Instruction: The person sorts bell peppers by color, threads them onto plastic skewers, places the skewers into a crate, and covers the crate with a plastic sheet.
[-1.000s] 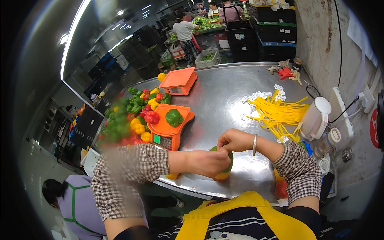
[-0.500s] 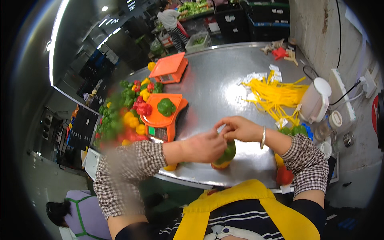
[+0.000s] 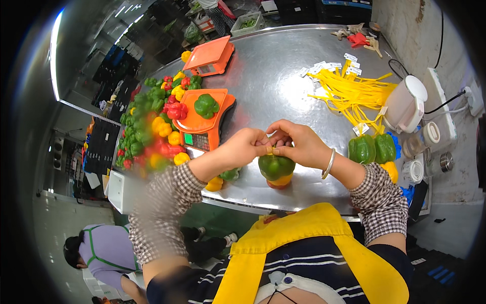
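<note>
My left hand [image 3: 247, 145] and my right hand [image 3: 298, 145] meet above a stack of bell peppers. Their fingertips are pinched together at the top, where a small bit of thin yellow strip [image 3: 274, 150] shows. Directly beneath is a green pepper [image 3: 276, 166], with a yellow pepper [image 3: 281, 180] under it and a reddish one [image 3: 278, 186] at the bottom. The stack stands upright near the front edge of the steel table [image 3: 263, 66]. Exactly how the strip runs between the fingers is hidden.
To the left are orange scales [image 3: 215, 127], one bearing a green pepper [image 3: 206, 106], and a heap of mixed peppers [image 3: 147, 121]. On the right lie labelled yellow strips [image 3: 354, 88], peppers [image 3: 362, 149], a white kettle [image 3: 405, 104] and jars [image 3: 429, 135]. A person [image 3: 104, 248] bends at lower left.
The view has tipped, so the table sits higher in it. My hands have come together above the green pepper, leaving more of the stack showing. The person at lower left has bent forward.
</note>
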`<action>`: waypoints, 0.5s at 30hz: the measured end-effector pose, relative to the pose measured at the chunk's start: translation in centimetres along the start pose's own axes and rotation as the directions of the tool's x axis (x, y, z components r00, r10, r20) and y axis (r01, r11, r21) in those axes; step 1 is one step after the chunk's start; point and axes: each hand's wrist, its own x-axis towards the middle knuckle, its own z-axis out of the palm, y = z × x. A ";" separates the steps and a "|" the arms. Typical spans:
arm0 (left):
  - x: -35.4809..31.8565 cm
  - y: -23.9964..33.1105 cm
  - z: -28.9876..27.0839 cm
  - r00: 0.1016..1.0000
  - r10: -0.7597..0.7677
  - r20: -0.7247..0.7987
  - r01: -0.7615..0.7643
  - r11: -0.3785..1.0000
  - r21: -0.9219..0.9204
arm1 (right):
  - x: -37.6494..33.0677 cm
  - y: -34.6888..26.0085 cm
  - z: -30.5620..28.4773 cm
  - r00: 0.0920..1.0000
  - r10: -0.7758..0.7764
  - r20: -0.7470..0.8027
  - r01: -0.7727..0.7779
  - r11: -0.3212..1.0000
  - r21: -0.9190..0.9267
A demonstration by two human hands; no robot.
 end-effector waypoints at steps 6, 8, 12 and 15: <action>-0.9 0.4 -1.0 0.946 -0.322 0.041 0.320 0.904 -0.283 | 0.0 0.3 1.4 0.938 -0.342 -0.057 0.283 0.850 -0.444; -1.3 0.5 -1.1 0.923 -0.382 0.039 0.370 0.858 -0.356 | 0.1 0.2 1.9 0.893 -0.450 -0.005 0.374 0.749 -0.546; -1.4 -1.1 -2.0 0.925 -0.356 0.129 0.378 0.841 -0.387 | 0.3 0.2 2.2 0.779 -0.606 0.160 0.538 0.515 -0.667; -1.6 -1.7 -2.1 0.937 -0.327 0.122 0.348 0.853 -0.389 | 0.7 0.5 2.1 0.741 -0.647 0.180 0.588 0.496 -0.639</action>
